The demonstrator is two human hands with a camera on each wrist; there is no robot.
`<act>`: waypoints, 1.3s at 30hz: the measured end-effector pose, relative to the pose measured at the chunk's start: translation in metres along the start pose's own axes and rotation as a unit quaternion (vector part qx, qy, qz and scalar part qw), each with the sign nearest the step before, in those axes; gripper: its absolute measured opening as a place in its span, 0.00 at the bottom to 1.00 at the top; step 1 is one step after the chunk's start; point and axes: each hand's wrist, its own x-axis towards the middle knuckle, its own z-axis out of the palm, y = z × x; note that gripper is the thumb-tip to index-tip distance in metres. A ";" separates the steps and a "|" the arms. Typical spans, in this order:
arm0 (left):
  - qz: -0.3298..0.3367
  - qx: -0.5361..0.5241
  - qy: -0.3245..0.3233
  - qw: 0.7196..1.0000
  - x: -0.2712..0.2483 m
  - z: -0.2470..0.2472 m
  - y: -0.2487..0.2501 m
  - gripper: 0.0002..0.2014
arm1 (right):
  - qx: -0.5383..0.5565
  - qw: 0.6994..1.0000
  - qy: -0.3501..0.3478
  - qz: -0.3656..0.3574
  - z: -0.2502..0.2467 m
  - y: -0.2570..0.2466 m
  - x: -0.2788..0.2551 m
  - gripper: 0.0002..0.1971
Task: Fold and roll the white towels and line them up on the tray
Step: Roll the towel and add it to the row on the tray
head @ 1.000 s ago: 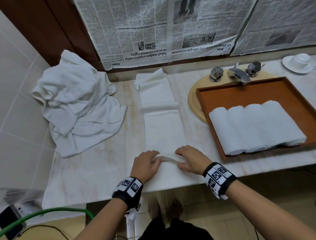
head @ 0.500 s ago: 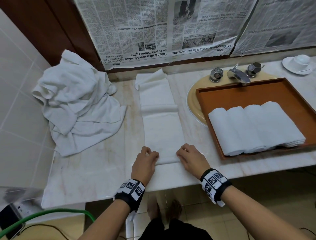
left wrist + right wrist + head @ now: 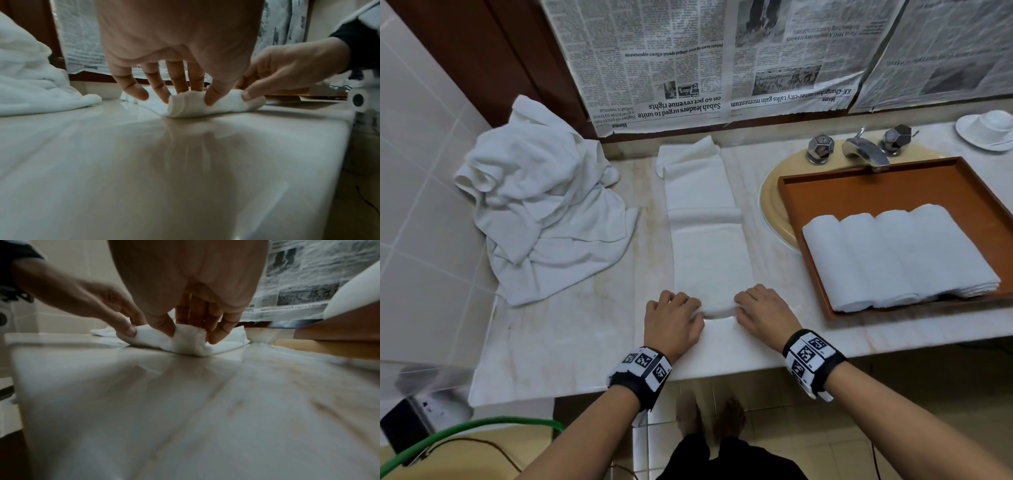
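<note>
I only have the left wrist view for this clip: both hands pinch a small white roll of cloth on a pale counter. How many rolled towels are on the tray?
Observer: Four rolled white towels lie side by side in the brown rectangular tray.
Operator: How much of this towel is unrolled?
Observer: Most of it. The folded white towel strip lies flat from the left hand and right hand to the far edge of the pale stone counter.
Operator: Any towels waiting?
Observer: A crumpled pile of white towels sits left of the strip.
</note>
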 end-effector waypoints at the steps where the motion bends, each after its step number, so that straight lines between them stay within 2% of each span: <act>1: -0.014 -0.015 -0.002 1.000 0.000 -0.001 0.000 0.14 | 0.010 1.000 -0.014 -0.004 -0.001 0.003 -0.001 0.10; 4: -0.059 -0.067 -0.056 0.994 0.002 -0.006 0.000 0.23 | 0.078 0.996 -0.029 0.014 -0.003 0.008 -0.006 0.13; 6: -0.088 -0.127 -0.098 0.983 0.004 -0.010 -0.002 0.22 | 0.154 0.986 -0.014 0.063 -0.003 0.007 -0.008 0.13; 8: -0.101 -0.206 -0.086 0.969 0.005 -0.010 -0.006 0.15 | 0.203 0.975 0.006 0.093 -0.001 0.008 -0.009 0.11; 11: -0.095 -0.264 -0.048 0.959 0.004 -0.005 -0.009 0.11 | 0.176 0.982 0.035 0.062 0.007 0.012 -0.012 0.09; 13: -0.076 -0.232 -0.007 0.970 0.002 0.000 -0.009 0.08 | 0.119 0.991 0.039 0.038 0.012 0.012 -0.013 0.08; 15: -0.043 -0.144 0.031 0.988 0.003 0.005 -0.008 0.04 | 0.052 0.998 0.045 0.012 0.011 0.011 -0.014 0.08; 18: -0.012 -0.058 0.049 0.997 0.001 0.004 0.000 0.01 | -0.022 0.999 0.038 -0.014 0.008 0.011 -0.014 0.15; 21: 0.010 -0.039 -0.002 0.999 -0.007 0.001 0.006 0.16 | -0.029 0.999 0.028 -0.012 0.008 0.010 -0.009 0.12; 24: 0.023 -0.047 -0.038 0.998 -0.006 0.000 -0.001 0.18 | 0.056 0.998 0.002 0.014 0.004 0.013 -0.001 0.10; 27: -0.001 -0.115 -0.060 0.992 0.003 -0.005 -0.012 0.22 | 0.131 0.989 -0.036 0.051 -0.003 0.021 0.002 0.15; 29: -0.022 -0.166 -0.107 0.980 0.008 -0.009 -0.016 0.26 | 0.193 0.977 -0.040 0.085 -0.009 0.023 0.001 0.15; 31: -0.031 -0.192 -0.112 0.975 0.010 -0.011 -0.018 0.27 | 0.233 0.966 -0.037 0.111 -0.012 0.021 0.002 0.13; 36: -0.068 -0.252 -0.066 0.963 0.004 -0.002 -0.010 0.12 | 0.108 0.991 -0.020 0.073 -0.005 0.009 0.001 0.09; 39: -0.079 -0.247 -0.048 0.965 -0.001 0.000 -0.005 0.09 | 0.040 0.998 0.006 0.037 -0.001 0.005 -0.001 0.09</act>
